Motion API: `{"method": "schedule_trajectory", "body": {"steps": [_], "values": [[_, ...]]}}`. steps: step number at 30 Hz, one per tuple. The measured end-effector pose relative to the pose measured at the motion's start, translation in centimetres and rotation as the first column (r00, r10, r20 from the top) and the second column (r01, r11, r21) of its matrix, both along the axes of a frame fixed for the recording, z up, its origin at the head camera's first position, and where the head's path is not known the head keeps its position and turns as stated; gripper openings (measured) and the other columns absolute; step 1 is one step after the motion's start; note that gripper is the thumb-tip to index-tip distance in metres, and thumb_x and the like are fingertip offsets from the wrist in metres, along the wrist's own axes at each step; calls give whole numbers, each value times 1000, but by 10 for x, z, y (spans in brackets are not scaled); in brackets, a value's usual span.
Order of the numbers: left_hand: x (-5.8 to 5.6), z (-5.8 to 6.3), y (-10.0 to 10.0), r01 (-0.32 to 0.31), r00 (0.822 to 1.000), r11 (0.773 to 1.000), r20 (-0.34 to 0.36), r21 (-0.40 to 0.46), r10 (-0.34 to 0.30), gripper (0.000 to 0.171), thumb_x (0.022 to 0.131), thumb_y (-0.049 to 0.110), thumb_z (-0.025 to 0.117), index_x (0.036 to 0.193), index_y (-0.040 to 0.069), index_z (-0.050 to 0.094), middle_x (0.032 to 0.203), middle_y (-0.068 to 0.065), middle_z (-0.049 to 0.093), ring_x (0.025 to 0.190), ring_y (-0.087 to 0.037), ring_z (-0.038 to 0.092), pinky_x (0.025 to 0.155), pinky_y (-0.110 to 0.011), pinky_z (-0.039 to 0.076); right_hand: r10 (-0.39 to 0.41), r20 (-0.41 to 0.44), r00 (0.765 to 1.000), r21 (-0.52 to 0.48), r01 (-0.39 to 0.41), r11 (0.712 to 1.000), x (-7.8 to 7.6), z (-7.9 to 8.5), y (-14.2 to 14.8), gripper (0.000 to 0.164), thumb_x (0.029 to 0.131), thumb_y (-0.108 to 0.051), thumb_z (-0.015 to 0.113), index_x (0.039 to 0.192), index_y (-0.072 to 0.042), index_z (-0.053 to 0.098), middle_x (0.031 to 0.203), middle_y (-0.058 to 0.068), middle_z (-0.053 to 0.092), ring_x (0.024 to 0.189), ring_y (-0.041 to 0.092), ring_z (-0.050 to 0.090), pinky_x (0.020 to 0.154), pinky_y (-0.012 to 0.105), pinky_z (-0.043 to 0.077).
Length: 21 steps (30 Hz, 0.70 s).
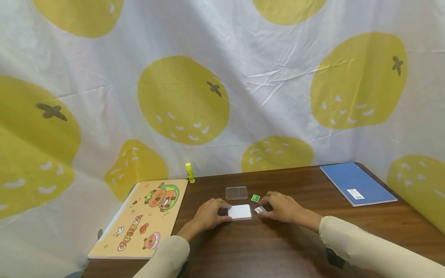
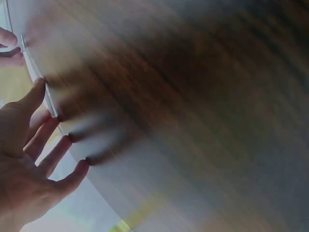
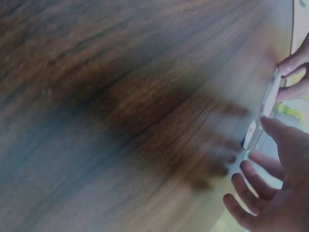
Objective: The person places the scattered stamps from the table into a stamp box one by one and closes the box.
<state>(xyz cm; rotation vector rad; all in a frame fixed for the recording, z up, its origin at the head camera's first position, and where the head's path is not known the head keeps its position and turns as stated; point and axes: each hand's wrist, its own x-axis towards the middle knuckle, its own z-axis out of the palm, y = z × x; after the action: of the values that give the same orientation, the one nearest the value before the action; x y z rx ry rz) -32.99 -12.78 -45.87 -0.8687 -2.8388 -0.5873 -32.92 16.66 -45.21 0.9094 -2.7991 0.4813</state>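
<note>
Before the table's (image 1: 295, 183) far edge, the left hand (image 1: 209, 214) grips a white pad (image 1: 240, 212); the right hand (image 1: 283, 207) pinches a small card (image 1: 259, 209).

We note a white cloth (image 1: 257, 46) (creased, printed with yellow fruit) hanging behind and beside a brown wood-grain table (image 1: 250, 247) with a rounded corner.

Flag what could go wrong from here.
The small green square lies loose beside the right grip, so a shift could nudge it. The small printed card there sits close to the white pad and might catch its edge. The yellow glue stick stands upright by the back edge of the wooden table; a bump might topple it.
</note>
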Motion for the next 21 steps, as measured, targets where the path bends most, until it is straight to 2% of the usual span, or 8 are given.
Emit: {"method": "schedule_trajectory", "body": {"steps": [2,5,11,15,21], "values": [[0,-1,0,-4,1000,1000,-7,7,4,42,87,34,85,121,10,78,118,-2,75,112,-26,67,97,-45,52,-36,12,999,-3,36,999,0,0,1,35,86,-40,85,109,-14,79,93,-5,62,77,9,54,60,32,50],[-1,-1,0,-6,1000,1000,-16,9,6,42,86,35,86,119,10,79,118,-2,76,113,-26,68,97,-46,53,-45,26,999,-12,46,999,-1,-1,2,33,84,-39,86,105,-15,80,89,-6,60,75,7,52,61,32,49],[-1,-1,0,-27,1000,1000,1,8,27,42,86,36,86,119,10,79,119,-3,76,114,-27,68,96,-47,54,23,85,996,-94,-15,995,-5,0,0,22,83,-21,87,100,-10,80,86,-2,66,76,8,59,66,28,52],[-1,-2,0,-45,999,999,4,13,45,42,85,37,87,118,12,79,120,-3,76,115,-27,68,96,-47,54,64,124,990,-127,-48,991,-7,2,-2,21,80,-11,86,99,-5,79,84,0,72,75,9,62,67,26,53],[1,-1,-1,-56,998,997,10,46,55,41,83,35,89,116,13,81,118,-5,77,112,-25,70,92,-46,56,94,144,985,-137,-74,988,-5,8,-7,21,79,-6,84,98,-3,78,81,0,73,73,8,61,65,25,50]]}}
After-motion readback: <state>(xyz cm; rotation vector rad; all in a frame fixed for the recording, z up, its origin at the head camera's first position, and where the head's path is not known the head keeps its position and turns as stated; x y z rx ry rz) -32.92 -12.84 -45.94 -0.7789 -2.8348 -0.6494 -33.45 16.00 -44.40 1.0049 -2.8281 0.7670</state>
